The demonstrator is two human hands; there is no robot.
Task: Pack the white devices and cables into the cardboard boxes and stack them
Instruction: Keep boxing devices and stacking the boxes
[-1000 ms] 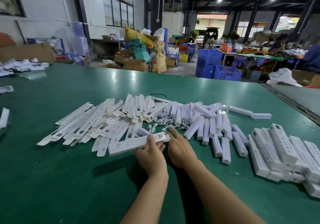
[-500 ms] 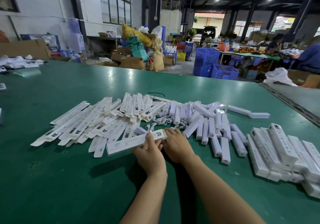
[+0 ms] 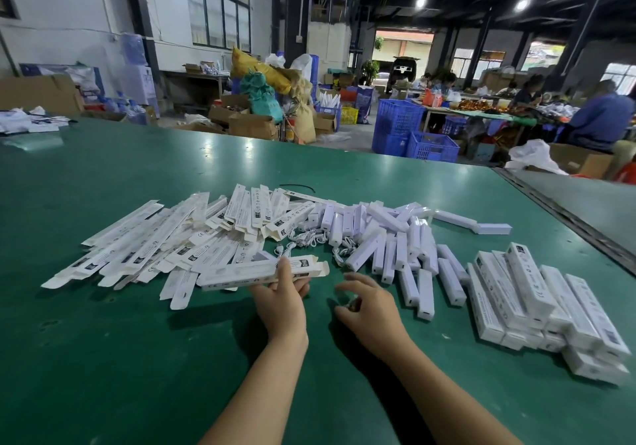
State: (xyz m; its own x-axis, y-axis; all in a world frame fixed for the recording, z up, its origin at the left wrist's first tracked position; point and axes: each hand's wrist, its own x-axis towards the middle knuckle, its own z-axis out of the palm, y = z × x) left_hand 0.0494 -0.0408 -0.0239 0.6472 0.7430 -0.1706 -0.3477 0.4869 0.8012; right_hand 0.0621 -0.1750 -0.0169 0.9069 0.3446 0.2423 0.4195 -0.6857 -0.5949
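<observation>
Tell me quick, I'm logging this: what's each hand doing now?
Left hand: grips the open white carton.
Right hand: fingers curled, blurred; holding anything cannot be told.

Printed white cartons on a green table, with almost no lettering legible.

The carton (image 3: 261,274) gripped in the left hand (image 3: 282,303) has a small dark printed label near its right end, just above the thumb. Toward its left end is a row of tiny symbols, the first resembling a CE mark; the wording is too small to read. The flat cartons (image 3: 155,248) heaped to the left of that hand show dark label blocks, lines of fine print and circled symbols, none legible. The filled boxes (image 3: 537,300) stacked to the right of the right hand (image 3: 368,303) bear dark labels at their far ends and small CE-like marks along their sides. No brand or number can be made out.
</observation>
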